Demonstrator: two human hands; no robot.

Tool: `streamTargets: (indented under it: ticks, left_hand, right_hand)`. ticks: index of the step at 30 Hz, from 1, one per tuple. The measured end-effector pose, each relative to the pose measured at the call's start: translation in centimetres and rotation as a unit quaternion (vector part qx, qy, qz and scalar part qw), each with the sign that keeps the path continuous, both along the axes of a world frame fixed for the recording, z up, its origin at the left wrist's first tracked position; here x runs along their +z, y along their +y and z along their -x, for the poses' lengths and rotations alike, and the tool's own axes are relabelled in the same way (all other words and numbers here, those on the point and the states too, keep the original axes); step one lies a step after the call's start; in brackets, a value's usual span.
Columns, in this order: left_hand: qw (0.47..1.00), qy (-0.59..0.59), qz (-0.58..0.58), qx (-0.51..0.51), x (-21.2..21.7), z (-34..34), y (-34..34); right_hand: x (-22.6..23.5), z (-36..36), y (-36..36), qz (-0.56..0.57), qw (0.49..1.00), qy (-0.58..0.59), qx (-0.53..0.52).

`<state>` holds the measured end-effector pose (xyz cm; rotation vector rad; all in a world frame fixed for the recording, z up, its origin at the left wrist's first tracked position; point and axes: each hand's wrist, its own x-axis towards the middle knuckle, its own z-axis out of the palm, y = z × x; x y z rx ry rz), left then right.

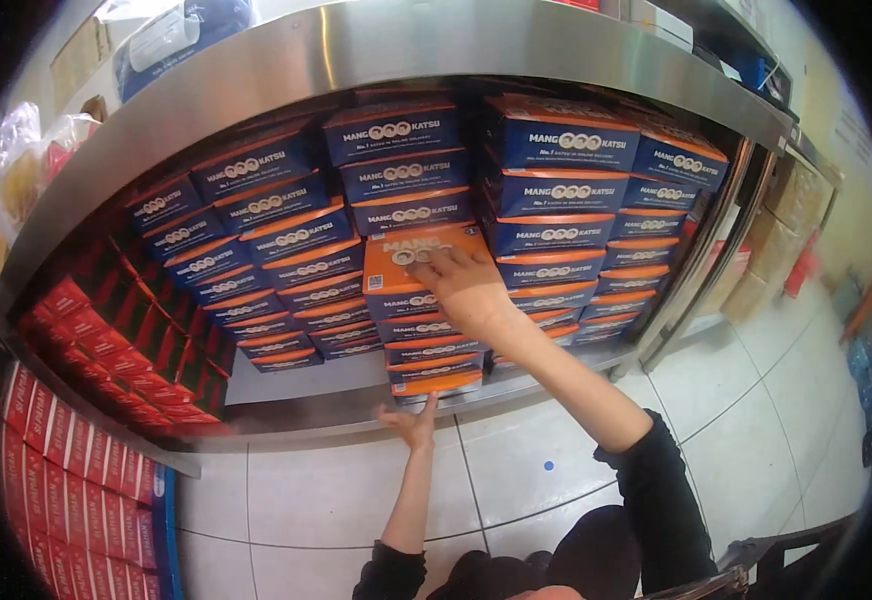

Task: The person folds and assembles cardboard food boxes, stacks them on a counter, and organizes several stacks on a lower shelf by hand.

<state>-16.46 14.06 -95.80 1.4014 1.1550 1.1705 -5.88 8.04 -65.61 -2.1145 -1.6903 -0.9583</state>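
A stack of blue-and-orange cardboard food boxes (426,327) stands at the front edge of the steel shelf, in front of other such boxes. My right hand (456,285) lies with its fingers spread on the orange lid of the top box (388,262). Low down, my left hand (414,425) has its fingers apart, and a fingertip reaches the lower front edge of the bottom box (438,384). Part of the stack's right side is hidden behind my right hand and forearm.
More blue-and-orange boxes (561,193) fill the shelf on both sides and behind. Red boxes (106,345) stand at the shelf's left, with red-and-white cartons (71,470) below. A steel tabletop edge (416,45) runs above. Cardboard cartons (781,225) stand at right.
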Motion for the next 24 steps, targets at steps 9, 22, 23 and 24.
streamTargets:
  ticks: [9, 22, 23, 24]
  left_hand:
    - [0.965, 0.101, -0.185, -0.156, 5.2, -1.2, 0.7]
    - [0.973, -0.047, -0.050, -0.222, 7.7, 5.4, -4.2]
    - [0.974, 0.003, -0.064, -0.218, 7.9, 8.0, -4.5]
    - [0.972, 0.031, -0.055, -0.227, 10.1, 9.4, -5.6]
  right_hand:
    - [-0.2, -0.8, -1.7, -0.006, 1.000, 0.002, -0.007]
    - [-2.6, 2.4, -14.8, 0.244, 0.925, 0.157, 0.244]
    - [-3.0, 2.8, -17.4, 0.375, 0.838, 0.290, 0.271]
    - [-2.1, 2.9, -20.1, 0.426, 0.758, 0.389, 0.303]
